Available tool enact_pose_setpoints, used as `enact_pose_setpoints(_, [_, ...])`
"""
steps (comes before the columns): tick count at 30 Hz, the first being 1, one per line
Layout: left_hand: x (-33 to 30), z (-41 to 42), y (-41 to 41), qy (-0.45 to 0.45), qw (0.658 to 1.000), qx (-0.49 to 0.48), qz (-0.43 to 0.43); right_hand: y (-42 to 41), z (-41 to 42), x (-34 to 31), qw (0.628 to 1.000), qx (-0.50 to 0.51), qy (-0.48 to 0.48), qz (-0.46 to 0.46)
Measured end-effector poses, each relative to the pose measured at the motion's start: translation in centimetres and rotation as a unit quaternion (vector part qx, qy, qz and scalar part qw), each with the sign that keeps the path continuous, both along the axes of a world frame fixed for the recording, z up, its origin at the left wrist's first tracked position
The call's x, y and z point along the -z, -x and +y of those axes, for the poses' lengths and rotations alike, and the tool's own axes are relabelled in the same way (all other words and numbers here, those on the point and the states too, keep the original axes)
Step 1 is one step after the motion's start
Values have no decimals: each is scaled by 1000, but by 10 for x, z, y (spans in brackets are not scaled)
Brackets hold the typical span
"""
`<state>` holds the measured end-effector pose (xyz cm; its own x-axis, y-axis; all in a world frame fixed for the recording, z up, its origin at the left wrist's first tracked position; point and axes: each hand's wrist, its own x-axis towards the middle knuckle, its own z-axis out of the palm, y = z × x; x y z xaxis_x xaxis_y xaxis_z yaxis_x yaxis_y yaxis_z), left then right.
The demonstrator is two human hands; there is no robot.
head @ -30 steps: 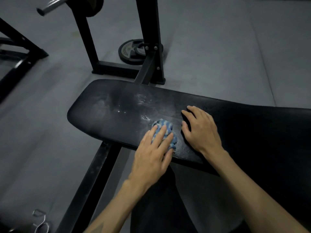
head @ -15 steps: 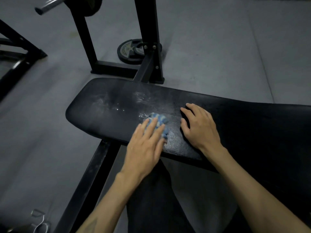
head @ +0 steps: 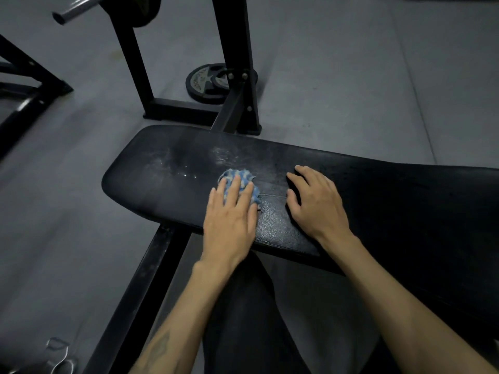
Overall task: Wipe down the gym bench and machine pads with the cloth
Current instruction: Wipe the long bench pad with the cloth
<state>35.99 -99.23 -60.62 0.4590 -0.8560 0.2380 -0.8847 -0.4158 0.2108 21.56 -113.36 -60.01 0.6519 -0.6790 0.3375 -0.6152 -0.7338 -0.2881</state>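
The left hand presses flat, fingers straight, on the blue cloth lying on the black bench pad. Just beside it, the right hand rests open, fingers spread on the pad.

Cloth under left fingers: blue with pale mottling. Bench pad: black, whitish smears beyond fingertips. Floor: grey.

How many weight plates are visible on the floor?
2: a large weight plate lies behind the rack upright, a smaller plate on it. Others may be hidden.
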Motion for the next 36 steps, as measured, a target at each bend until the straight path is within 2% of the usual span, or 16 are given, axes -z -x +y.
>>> enact_pose_setpoints(2, [0, -5, 18, 1, 1000, 14, 3, 0, 0, 0, 1000, -1, 0, -2])
enact_pose_setpoints(7, [1, 0, 9, -26, 988, 149, -29, 0, -1, -1, 1000, 0, 1, 0])
enact_pose_setpoints(12, [-7, -18, 9, -32, 999, 18, 17, 0, -1, -1, 1000, 0, 3, -2])
enact_pose_setpoints(17, [-6, -21, 18, -46, 991, 126, -1, 0, -1, 0, 1000, 0, 4, -4])
enact_pose_setpoints(22, [-10, -39, 7, -45, 998, 25, 34, 1, -1, 1, 1000, 3, 7, -2])
enact_pose_setpoints(28, [-10, -38, -7, -68, 989, 130, 28, 0, -2, 0, 1000, 1, 6, -5])
enact_pose_setpoints(33, [-10, -62, -16, -74, 996, 34, 43, -1, -2, 0, 1000, 4, 6, -4])
enact_pose_setpoints(36, [-12, -59, -2, -74, 992, 91, 38, 0, -3, 1, 1000, 2, 7, -3])
